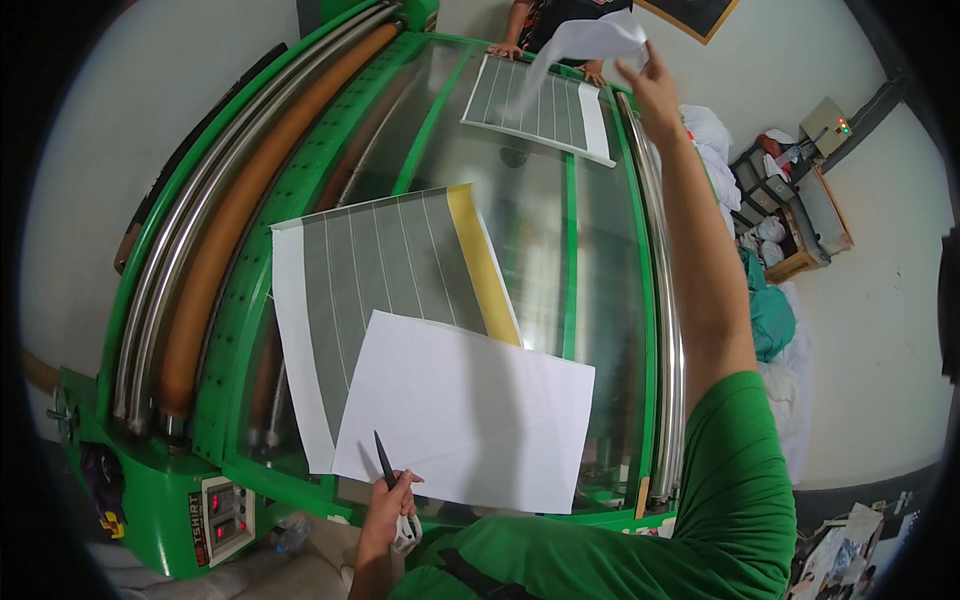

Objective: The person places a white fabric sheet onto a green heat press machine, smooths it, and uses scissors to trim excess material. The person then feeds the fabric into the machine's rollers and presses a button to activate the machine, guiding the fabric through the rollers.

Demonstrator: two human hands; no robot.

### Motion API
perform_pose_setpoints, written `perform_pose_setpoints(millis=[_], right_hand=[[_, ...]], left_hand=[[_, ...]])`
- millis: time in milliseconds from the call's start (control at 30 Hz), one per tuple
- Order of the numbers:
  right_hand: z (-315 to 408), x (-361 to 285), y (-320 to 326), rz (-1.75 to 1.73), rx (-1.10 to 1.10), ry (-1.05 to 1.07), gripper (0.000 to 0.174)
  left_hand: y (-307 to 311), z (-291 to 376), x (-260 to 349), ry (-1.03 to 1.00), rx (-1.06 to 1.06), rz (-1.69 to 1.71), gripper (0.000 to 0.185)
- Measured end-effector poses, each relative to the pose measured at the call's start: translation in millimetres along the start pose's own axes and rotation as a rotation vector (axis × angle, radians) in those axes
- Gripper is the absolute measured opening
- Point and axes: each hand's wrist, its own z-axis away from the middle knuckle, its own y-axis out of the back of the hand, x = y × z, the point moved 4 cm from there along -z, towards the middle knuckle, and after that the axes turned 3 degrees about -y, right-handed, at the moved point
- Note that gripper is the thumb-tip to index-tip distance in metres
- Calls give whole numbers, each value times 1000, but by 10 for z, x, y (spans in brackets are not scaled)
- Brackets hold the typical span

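My left hand [391, 510], at the near edge of the green machine's glass top, is closed around a pair of scissors [384, 457] with white handles, the dark blades pointing away from me. Under the blades lies a blank white sheet [465, 420]. It overlaps a larger gray sheet [375, 255] with thin white stripes, a white border and a yellow band. My right hand [651, 82] is raised far out at the upper right, gripping the edge of a blurred, curling white piece [600, 37]. Below that piece, a second gray striped sheet [532, 105] lies at the glass top's far end.
A roller heat press [255, 360] with an orange-brown roller [217, 255] and metal bars is in front of me. Another person's hands [506, 50] rest at its far edge. Right of it are white bundles [709, 142], green cloth [769, 319] and drawers [757, 187]. A control panel [225, 517] sits at the near left.
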Motion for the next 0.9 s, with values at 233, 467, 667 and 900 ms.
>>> perform_pose_setpoints(millis=[233,467,667,900], right_hand=[[1272,1096,-10,330,-150,-466,86],[4275,152,-1177,-152,-800,-671,60],[5615,-1215,-963,-21,-540,-476,67],[6383,-1408,177,176,-263,-718,50]], left_hand=[[-282,-69,58,3,-195,-137,36],[-608,-442,58,-293,-18,180,42],[-1568,-556,351,-271,-371,282,59],[-2438,-171,-159,-14,-921,-198,68]])
